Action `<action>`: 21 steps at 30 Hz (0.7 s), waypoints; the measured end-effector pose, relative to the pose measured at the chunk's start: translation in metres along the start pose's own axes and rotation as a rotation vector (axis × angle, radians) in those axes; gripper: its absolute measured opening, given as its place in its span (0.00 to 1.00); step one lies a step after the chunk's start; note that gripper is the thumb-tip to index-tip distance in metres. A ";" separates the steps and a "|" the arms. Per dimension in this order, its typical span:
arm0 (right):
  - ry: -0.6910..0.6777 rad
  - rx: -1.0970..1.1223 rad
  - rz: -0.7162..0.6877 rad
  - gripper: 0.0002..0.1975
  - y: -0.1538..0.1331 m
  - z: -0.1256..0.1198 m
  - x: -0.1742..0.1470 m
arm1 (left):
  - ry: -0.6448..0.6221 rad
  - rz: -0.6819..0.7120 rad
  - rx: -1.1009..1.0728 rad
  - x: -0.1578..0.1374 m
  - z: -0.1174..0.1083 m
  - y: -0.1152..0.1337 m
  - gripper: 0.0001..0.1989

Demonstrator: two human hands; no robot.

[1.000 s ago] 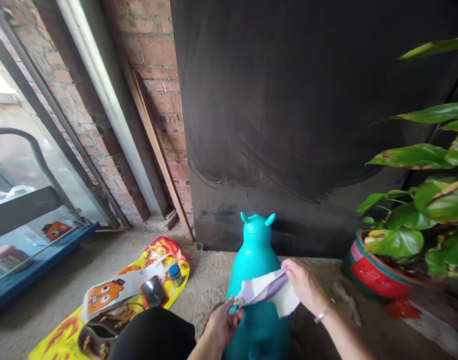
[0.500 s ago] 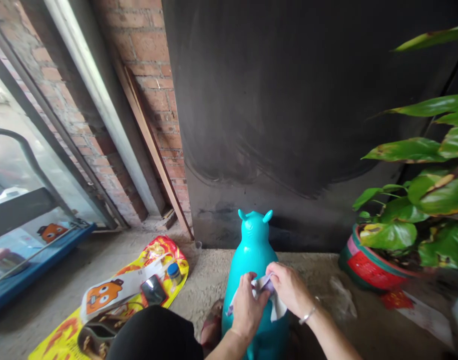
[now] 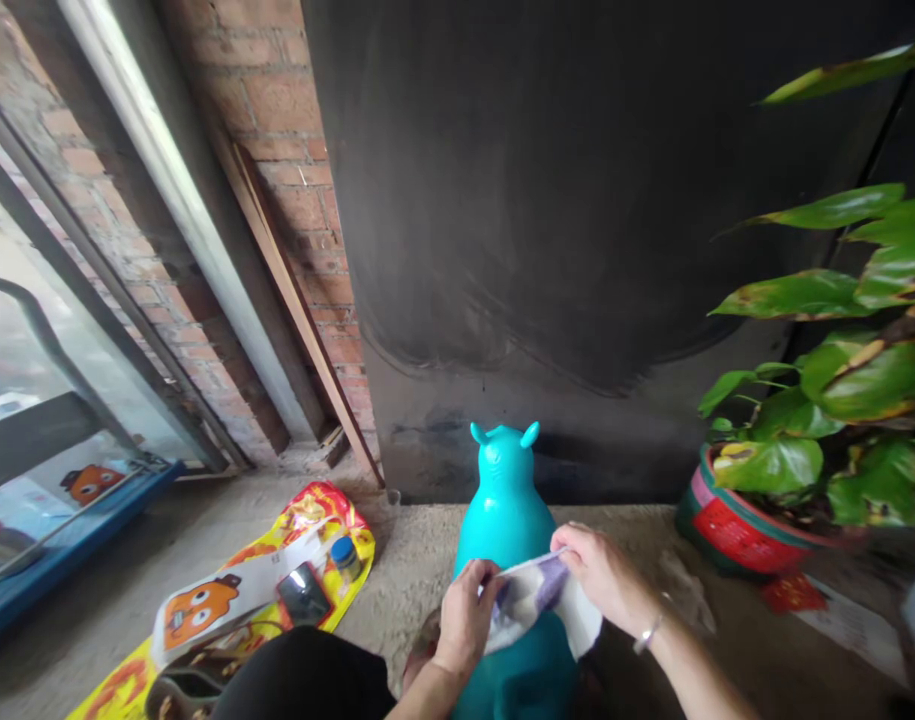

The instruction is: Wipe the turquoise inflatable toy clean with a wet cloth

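A white and purple cloth [image 3: 528,600] is stretched between my two hands, over the body of a turquoise animal-shaped figure [image 3: 506,510] with two small ears. My left hand [image 3: 464,615] pinches the cloth's left end, thumb and fingers closed. At the upper right corner, my right hand [image 3: 596,570] grips the cloth, and its loose part hangs below. A bracelet [image 3: 647,636] circles my right wrist. The figure's lower front is partly covered by the cloth and my hands.
On the floor at left lies a yellow and red plastic sheet [image 3: 329,510] with a phone [image 3: 304,594], a blue-capped jar [image 3: 344,556] and an orange cartoon-face item [image 3: 202,608]. A potted plant [image 3: 757,530] stands at right. A dark panel [image 3: 562,200] rises behind; a blue cart [image 3: 74,540] is far left.
My hands have moved apart, and the bunched cloth is now spread out between them. The view has shifted slightly.
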State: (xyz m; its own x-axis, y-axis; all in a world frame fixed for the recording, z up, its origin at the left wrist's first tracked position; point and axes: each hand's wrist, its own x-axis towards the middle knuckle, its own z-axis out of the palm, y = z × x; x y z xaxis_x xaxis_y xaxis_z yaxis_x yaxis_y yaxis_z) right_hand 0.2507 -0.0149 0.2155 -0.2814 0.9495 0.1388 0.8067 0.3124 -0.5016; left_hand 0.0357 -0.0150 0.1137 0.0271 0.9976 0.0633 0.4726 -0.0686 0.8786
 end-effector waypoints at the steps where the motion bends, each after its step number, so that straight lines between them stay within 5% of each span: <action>1: 0.003 -0.058 -0.014 0.12 0.003 0.000 0.003 | 0.010 0.003 0.001 0.006 -0.003 0.001 0.05; 9: 0.128 -0.365 -0.037 0.12 0.009 -0.045 0.044 | 0.026 0.227 0.078 0.080 -0.054 0.060 0.05; 13: 0.189 -0.430 -0.030 0.13 0.009 -0.061 0.048 | -0.023 0.292 0.145 0.094 -0.066 0.079 0.08; 16: 0.150 -0.446 -0.014 0.14 0.016 -0.037 0.029 | -0.119 0.284 0.199 0.076 -0.058 0.063 0.08; 21: -0.025 -0.316 0.067 0.14 0.032 0.056 -0.043 | -0.389 0.167 0.305 0.017 -0.036 0.000 0.04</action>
State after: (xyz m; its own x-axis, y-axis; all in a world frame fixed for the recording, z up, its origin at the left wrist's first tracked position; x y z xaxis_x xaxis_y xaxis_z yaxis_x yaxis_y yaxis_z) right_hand 0.2593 -0.0476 0.1454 -0.2323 0.9684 0.0912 0.9441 0.2470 -0.2184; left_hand 0.0047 0.0019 0.1314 0.4221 0.9056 -0.0403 0.6671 -0.2802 0.6903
